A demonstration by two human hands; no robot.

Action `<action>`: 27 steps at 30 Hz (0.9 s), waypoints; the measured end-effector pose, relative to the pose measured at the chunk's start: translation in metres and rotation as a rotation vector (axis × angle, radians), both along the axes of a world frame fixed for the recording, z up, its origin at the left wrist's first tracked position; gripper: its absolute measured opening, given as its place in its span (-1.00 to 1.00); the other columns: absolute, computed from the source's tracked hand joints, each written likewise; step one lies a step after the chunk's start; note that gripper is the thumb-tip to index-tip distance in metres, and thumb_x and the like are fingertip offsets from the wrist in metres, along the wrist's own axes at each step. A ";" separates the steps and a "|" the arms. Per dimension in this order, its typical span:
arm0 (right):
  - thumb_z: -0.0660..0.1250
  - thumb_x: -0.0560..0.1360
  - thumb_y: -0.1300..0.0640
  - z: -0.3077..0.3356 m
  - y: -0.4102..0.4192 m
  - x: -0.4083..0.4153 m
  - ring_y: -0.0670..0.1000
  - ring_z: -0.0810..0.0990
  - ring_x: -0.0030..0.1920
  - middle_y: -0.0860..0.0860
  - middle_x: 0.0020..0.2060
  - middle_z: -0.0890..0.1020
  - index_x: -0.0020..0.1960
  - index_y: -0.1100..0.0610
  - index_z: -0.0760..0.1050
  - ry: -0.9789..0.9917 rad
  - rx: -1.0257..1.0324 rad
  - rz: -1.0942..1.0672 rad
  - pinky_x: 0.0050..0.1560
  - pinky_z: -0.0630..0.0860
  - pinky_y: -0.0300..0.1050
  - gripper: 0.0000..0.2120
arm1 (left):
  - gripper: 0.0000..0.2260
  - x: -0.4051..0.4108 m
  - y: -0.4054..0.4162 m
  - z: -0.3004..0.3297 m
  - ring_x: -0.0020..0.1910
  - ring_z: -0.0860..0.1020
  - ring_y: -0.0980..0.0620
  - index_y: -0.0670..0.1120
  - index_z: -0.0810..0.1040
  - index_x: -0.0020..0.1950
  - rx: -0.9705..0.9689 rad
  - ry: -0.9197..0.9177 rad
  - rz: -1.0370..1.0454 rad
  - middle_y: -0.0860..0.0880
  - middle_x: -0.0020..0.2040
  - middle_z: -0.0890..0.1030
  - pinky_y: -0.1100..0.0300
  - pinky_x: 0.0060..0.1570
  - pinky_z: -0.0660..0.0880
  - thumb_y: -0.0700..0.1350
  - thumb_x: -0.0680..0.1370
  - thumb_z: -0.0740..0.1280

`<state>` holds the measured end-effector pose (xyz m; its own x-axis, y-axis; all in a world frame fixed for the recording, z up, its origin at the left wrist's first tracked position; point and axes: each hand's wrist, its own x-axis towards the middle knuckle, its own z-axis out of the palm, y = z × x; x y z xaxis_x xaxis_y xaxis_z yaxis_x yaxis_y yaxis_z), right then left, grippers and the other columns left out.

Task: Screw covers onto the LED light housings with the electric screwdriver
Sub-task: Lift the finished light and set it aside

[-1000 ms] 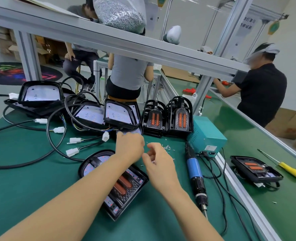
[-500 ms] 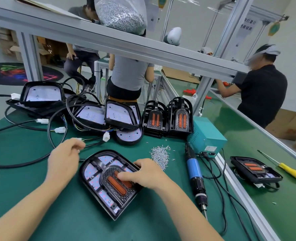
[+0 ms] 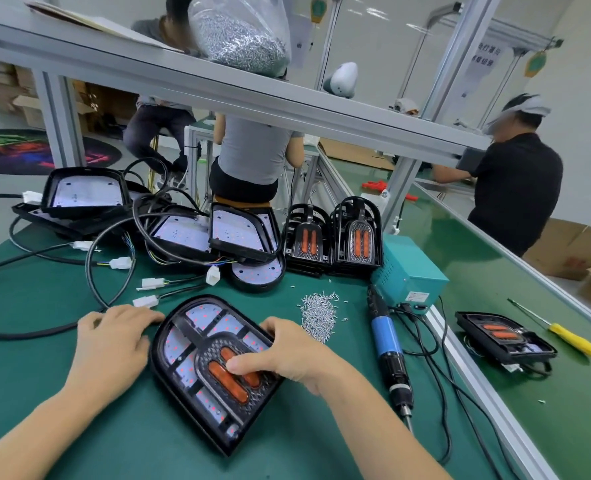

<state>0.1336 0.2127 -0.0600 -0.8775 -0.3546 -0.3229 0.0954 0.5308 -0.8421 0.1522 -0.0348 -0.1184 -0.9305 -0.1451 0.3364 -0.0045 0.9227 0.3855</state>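
Green-matted surface (image 3: 44, 393) inside a grey aluminium frame, workshop beyond with three other people at neighbouring benches. At centre, one LED light housing (image 3: 183, 344) lying flat, black grille cover (image 3: 214, 362) with two orange lenses seated on top. Right hand (image 3: 287, 351) spread over the cover's right edge, thumb pressing on the orange lenses, fingers curled round the far rim, so clamped on cover and housing together. Left hand (image 3: 110, 341) resting flat at the housing's left edge, fingers straight and together, fingertips touching the rim, nothing held. Just right of the housing, one loose pile of small silver screws (image 3: 316, 313). Beside that, one electric screwdriver (image 3: 386, 341) with blue body lying on the mat, bit toward the near edge, untouched, corded to one teal power box (image 3: 408, 275). Behind, a heap of open housings (image 3: 238, 230) with white LED boards, about five but overlapping too much for a sure count, tangled in black cables with five white connectors (image 3: 148, 301). Two stacks of spare covers (image 3: 356, 237) standing upright next to the power box. On the belt to the right, one more covered housing (image 3: 502, 334) and one yellow-handled screwdriver (image 3: 571, 341). Overhead on the frame shelf, one clear bag of screws (image 3: 242, 39).
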 end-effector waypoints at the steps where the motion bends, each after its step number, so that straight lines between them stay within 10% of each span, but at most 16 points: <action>1: 0.65 0.22 0.04 0.000 0.001 0.000 -0.04 0.57 -0.16 -0.03 -0.14 0.62 0.00 0.10 0.49 -0.004 -0.021 0.003 -0.01 0.51 -0.10 -0.53 | -0.69 -0.001 0.000 0.000 0.16 0.52 -0.10 -0.05 0.65 0.04 0.004 0.005 -0.005 -0.01 0.02 0.66 -0.02 0.15 0.18 -0.34 0.38 0.34; 13: 0.59 0.12 0.14 0.013 0.057 -0.006 0.05 0.69 -0.22 0.16 -0.13 0.71 -0.06 0.19 0.69 -0.072 -0.461 0.057 -0.17 0.62 -0.12 -0.61 | -0.48 -0.008 -0.008 0.000 0.39 0.29 0.01 0.00 0.40 0.40 0.043 0.024 -0.109 0.05 0.32 0.45 0.09 0.34 0.08 -0.22 0.44 0.36; 18: 0.64 0.10 -0.06 0.023 0.072 -0.005 0.03 0.50 -0.52 0.11 -0.48 0.55 -0.33 0.10 0.60 0.014 -0.643 0.062 -0.38 0.41 -0.20 -0.68 | -0.75 -0.015 -0.015 0.010 0.33 0.31 0.07 0.12 0.54 0.20 -0.186 -0.038 -0.102 0.15 0.14 0.54 0.05 0.36 -0.02 -0.04 0.54 0.26; 21: 0.69 0.04 -0.10 0.027 0.082 -0.006 0.23 0.55 -0.30 0.35 -0.28 0.55 -0.16 0.24 0.63 0.014 -0.794 0.001 -0.19 0.58 -0.03 -0.44 | -0.82 -0.019 -0.024 0.015 0.30 0.29 0.12 0.16 0.56 0.07 -0.292 -0.110 -0.173 0.20 0.04 0.50 0.07 0.36 -0.06 0.05 0.52 0.24; 27: 0.72 0.03 -0.03 0.041 0.085 -0.001 0.06 0.73 -0.11 0.12 -0.10 0.73 -0.03 0.19 0.72 -0.023 -0.961 -0.073 -0.09 0.65 -0.06 -0.42 | -0.82 -0.013 -0.051 0.014 0.22 0.43 0.10 0.03 0.51 -0.10 -0.218 0.049 -0.255 0.15 -0.09 0.51 -0.04 0.42 -0.02 0.04 0.58 0.17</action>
